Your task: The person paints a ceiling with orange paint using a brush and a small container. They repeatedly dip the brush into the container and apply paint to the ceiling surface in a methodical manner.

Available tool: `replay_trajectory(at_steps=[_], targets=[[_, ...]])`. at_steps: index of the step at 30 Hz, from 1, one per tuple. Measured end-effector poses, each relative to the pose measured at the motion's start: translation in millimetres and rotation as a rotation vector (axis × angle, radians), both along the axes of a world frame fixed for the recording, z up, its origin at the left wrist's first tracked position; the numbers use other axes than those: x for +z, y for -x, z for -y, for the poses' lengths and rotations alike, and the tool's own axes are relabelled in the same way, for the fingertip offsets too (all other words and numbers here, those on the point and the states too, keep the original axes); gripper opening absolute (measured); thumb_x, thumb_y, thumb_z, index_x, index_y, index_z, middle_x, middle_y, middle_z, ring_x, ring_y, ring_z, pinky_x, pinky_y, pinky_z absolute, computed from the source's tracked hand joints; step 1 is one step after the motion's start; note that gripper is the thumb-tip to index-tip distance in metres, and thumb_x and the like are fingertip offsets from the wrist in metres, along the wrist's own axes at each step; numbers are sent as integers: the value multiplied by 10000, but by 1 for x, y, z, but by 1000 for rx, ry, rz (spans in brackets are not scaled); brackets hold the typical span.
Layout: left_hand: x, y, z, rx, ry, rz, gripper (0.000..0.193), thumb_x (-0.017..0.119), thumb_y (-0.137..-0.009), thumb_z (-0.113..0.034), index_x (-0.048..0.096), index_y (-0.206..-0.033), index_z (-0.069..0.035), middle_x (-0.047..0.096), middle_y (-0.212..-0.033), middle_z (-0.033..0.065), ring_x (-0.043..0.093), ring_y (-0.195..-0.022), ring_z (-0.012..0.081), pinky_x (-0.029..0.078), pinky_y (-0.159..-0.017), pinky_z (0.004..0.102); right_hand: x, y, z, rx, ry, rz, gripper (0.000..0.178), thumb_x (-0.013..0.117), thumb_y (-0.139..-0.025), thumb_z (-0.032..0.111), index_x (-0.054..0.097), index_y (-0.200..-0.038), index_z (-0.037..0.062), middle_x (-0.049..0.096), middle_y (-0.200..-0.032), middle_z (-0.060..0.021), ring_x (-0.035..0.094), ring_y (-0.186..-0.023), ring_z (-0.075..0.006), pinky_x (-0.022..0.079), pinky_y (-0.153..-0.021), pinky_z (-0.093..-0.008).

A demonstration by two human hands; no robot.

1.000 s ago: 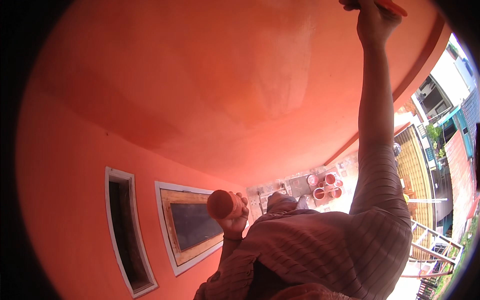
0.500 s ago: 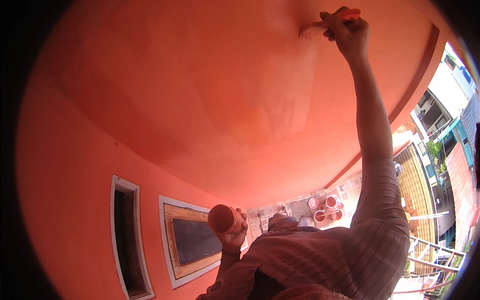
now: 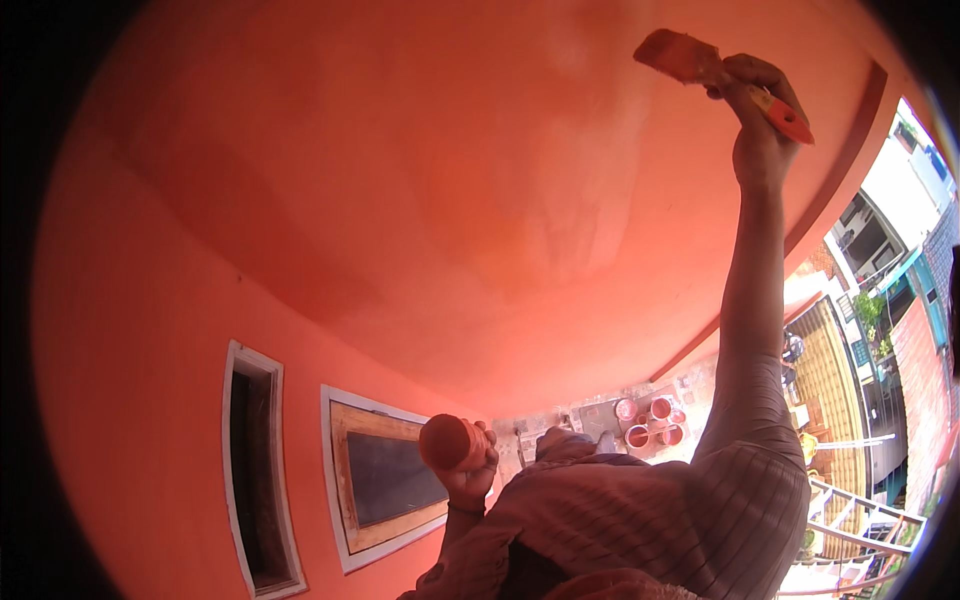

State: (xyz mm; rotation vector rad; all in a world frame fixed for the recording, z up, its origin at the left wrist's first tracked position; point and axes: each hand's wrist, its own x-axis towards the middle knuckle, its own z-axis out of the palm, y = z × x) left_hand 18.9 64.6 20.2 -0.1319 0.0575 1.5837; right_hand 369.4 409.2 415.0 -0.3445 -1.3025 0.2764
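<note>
My right hand [image 3: 765, 115] is raised high on the right, its fingers wrapped round the handle of a paintbrush [image 3: 682, 57]. The wide bristles are soaked in orange-red paint and point left; the handle end is red. Whether the bristles touch the orange surface [image 3: 380, 180] above cannot be made out. Wet, shiny streaks mark that surface left of and below the brush. Low in the middle, my left hand [image 3: 472, 475] is closed round a paint-coated orange cup [image 3: 447, 442], its mouth turned toward the view. The inside of the cup is too dark to judge.
A narrow white-framed opening [image 3: 232, 470] and a wood-framed window [image 3: 395, 475] are set in the orange wall at left. Several paint buckets [image 3: 637, 436] stand on the floor below. At the lower right is a ladder [image 3: 865, 520], with buildings beyond.
My right hand has moved right and slightly down, and the brush has swung so its bristles point up-left and show fully. The left hand with the cup has barely moved.
</note>
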Motion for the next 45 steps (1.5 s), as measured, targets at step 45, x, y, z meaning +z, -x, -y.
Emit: replay_trajectory(at_steps=[45], targets=[[0,9,4,0,87,-14,619,726,-920,-591,657,-1322,-125,615,-1292,199,607,-1177,411,637,-870,502,85,-45,-50,21,320,849,142,836,-814,25,743,-921,22,735,-880,-40,656,-774,-132,523,-699,-296]])
